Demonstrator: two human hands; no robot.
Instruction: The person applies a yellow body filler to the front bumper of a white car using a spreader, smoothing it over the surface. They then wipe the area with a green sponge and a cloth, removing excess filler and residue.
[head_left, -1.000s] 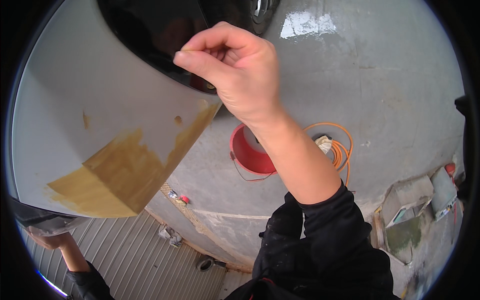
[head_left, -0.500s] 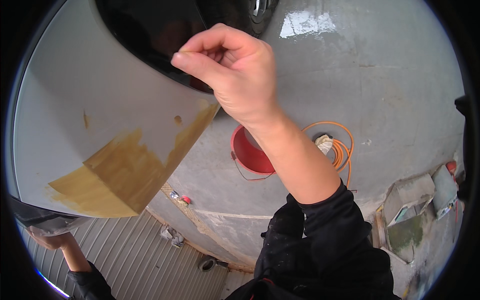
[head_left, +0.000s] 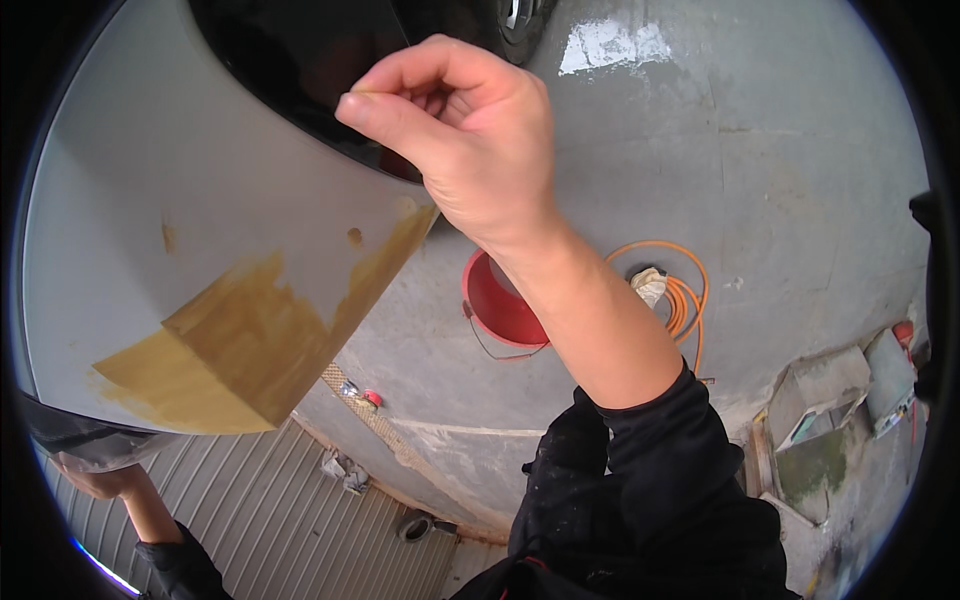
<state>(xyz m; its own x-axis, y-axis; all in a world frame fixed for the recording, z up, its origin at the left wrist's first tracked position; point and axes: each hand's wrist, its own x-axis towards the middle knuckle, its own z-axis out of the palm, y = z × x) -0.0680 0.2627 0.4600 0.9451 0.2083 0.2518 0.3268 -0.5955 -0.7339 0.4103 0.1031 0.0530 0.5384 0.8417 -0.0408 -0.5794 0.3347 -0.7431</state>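
A grey car body panel fills the left, with smeared yellow-brown filler along its lower corner and edge. My right hand is raised in front of the glossy black car part, thumb and forefinger pinched together. Whatever may be between those fingertips is too small to make out. At the lower left, my left hand is up against a dark, glassy piece at the panel's lower end. Its fingers are mostly hidden there.
On the grey floor stand a red bucket with a wire handle and a coiled orange hose. A grey box-like object lies at the right. A ribbed grey shutter spans the lower left, near a dark ring.
My right hand has shifted slightly up and left, still pinched. The panel appears very slightly further left in view. My left hand stays at the dark piece.
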